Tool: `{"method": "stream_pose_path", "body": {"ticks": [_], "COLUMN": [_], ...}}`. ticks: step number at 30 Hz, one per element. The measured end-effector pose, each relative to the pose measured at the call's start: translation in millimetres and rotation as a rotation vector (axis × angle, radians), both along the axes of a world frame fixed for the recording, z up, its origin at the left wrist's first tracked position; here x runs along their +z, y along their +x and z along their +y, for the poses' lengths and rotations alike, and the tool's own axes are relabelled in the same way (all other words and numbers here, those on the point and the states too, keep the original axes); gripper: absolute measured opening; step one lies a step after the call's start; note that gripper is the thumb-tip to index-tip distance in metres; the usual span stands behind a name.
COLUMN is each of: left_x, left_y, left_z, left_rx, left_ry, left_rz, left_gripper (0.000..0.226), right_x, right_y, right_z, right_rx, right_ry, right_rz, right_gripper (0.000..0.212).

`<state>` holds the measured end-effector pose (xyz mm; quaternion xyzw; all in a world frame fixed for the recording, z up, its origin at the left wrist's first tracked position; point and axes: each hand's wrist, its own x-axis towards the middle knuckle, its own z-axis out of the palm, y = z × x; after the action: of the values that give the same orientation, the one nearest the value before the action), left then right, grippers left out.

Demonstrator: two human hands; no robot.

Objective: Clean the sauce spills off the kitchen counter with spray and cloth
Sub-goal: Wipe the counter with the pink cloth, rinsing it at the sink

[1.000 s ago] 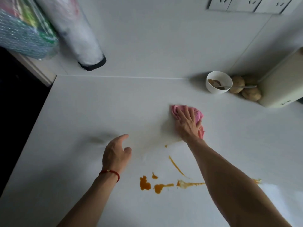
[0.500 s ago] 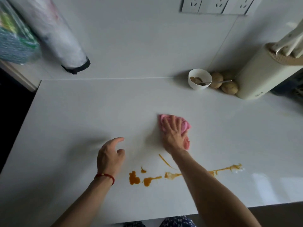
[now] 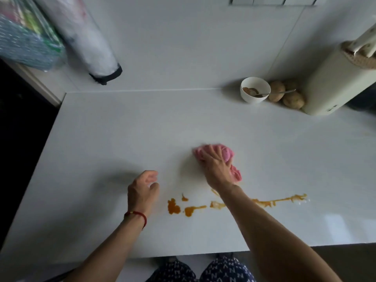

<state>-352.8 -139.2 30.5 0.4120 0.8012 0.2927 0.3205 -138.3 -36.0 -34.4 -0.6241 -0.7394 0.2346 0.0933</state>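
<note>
I see the pink cloth [image 3: 222, 157] bunched into a soft, crumpled wad on the white counter [image 3: 122, 139], its long axis running from far-left to near-right, with a tail poking out toward the near right. My right hand [image 3: 215, 167] lies flat on top of it, fingers spread and pressing down, so most of the cloth sits under and just beyond the fingers [image 3: 211, 152] (its edges are blurred). The sauce spills [image 3: 203, 206] form a thin orange streak stretching left to right just nearer than the cloth, glossy blobs at the left end and a smeared trail to the right, partly hidden by my forearm. My left hand [image 3: 143, 190] hovers beside the leftmost blobs, fingers loosely curled, holding nothing. At the far right stands a smooth white bowl [image 3: 255, 90] with a spoon [image 3: 278, 93], touching brown potatoes [image 3: 293, 99].
</note>
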Motion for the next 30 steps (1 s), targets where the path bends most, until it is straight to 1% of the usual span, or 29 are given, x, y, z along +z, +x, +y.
{"method": "stream_pose_path", "body": {"ticks": [2, 4, 5, 6, 7, 8, 10, 11, 12, 13, 14, 16, 17, 18, 20, 22, 25, 26, 28, 29, 30], "left_x": [0.9, 3.2, 3.3, 3.2, 2.0, 1.0, -0.8, -2.6, -4.1, -6.3, -7.1, -9.4, -10.5, -10.7, -11.7, -13.6, -14.9, -13.2, -10.4, -9.3, -6.8], "left_y": [-2.2, -4.4, -6.3, -8.6, -11.0, -12.3, -12.5, -14.3, -14.7, -14.5, -13.6, -13.7, -14.1, -14.2, -14.5, -15.7, -10.8, -6.3, 2.9, 8.4, 17.1], "left_z": [-3.0, -5.1, -5.8, -7.9, -9.4, -11.7, -15.7, -18.6, -21.1, -23.2, -23.2, -22.6, -21.3, -21.0, -19.5, -21.7, -28.6, -33.5, -42.0, -45.8, -49.2], "left_rx": [0.016, 0.018, 0.004, -0.014, -0.032, -0.046, -0.057, -0.053, -0.052, -0.052, -0.047, -0.032, -0.024, -0.019, -0.033, -0.064, -0.089, -0.081, -0.071, -0.061, -0.045], "left_ry": [0.009, 0.019, 0.025, 0.032, 0.039, 0.043, 0.043, 0.043, 0.046, 0.046, 0.053, 0.082, 0.103, 0.115, 0.131, 0.139, 0.132, 0.126, 0.109, 0.098, 0.092], "left_rz": [0.014, 0.057, 0.079, 0.093, 0.099, 0.101, 0.104, 0.098, 0.087, 0.071, 0.055, 0.038, 0.037, 0.038, 0.03, 0.008, 0.007, 0.01, 0.01, 0.009, 0.009], "left_gripper": [0.032, 0.034, 0.036, 0.037, 0.038, 0.039, 0.037, 0.036, 0.035, 0.035, 0.035, 0.034, 0.034, 0.033, 0.034, 0.036, 0.038, 0.038, 0.037, 0.038, 0.038], "right_x": [-5.1, -17.1, -23.4, -28.1, -31.5, -31.4, -23.3, -14.6, -8.0, -0.6, 2.7, 0.0, -5.8, -9.6, -8.9, -8.5, -8.6, -6.2, -4.0, -4.5, -4.2], "right_y": [-56.3, -82.1, -77.8, -62.8, -40.0, -12.1, 42.1, 53.9, 51.1, 35.1, 11.5, -42.4, -63.1, -74.7, -65.6, -20.3, 74.0, 90.8, 80.8, 60.4, 37.3], "right_z": [-33.5, -63.6, -68.0, -65.7, -59.0, -50.6, -34.8, -32.8, -34.8, -41.3, -50.2, -82.9, -99.4, -112.6, -122.6, -122.8, -110.6, -107.7, -107.3, -110.1, -115.0], "right_rx": [0.326, 0.639, 0.725, 0.745, 0.692, 0.567, 0.208, 0.08, 0.006, 0.007, 0.091, 0.371, 0.511, 0.606, 0.685, 0.615, 0.222, 0.126, 0.004, 0.013, 0.082], "right_ry": [0.026, 0.057, 0.088, 0.137, 0.183, 0.207, 0.226, 0.21, 0.181, 0.148, 0.1, 0.026, 0.022, 0.036, 0.084, 0.091, 0.109, 0.1, 0.091, 0.073, 0.043], "right_rz": [0.06, 0.07, 0.055, 0.067, 0.1, 0.145, 0.186, 0.182, 0.174, 0.176, 0.185, 0.166, 0.139, 0.113, 0.093, 0.132, 0.172, 0.184, 0.165, 0.174, 0.186], "right_gripper": [0.056, 0.064, 0.066, 0.065, 0.06, 0.057, 0.056, 0.056, 0.056, 0.057, 0.06, 0.058, 0.058, 0.062, 0.065, 0.06, 0.056, 0.046, 0.021, 0.019, 0.026]}}
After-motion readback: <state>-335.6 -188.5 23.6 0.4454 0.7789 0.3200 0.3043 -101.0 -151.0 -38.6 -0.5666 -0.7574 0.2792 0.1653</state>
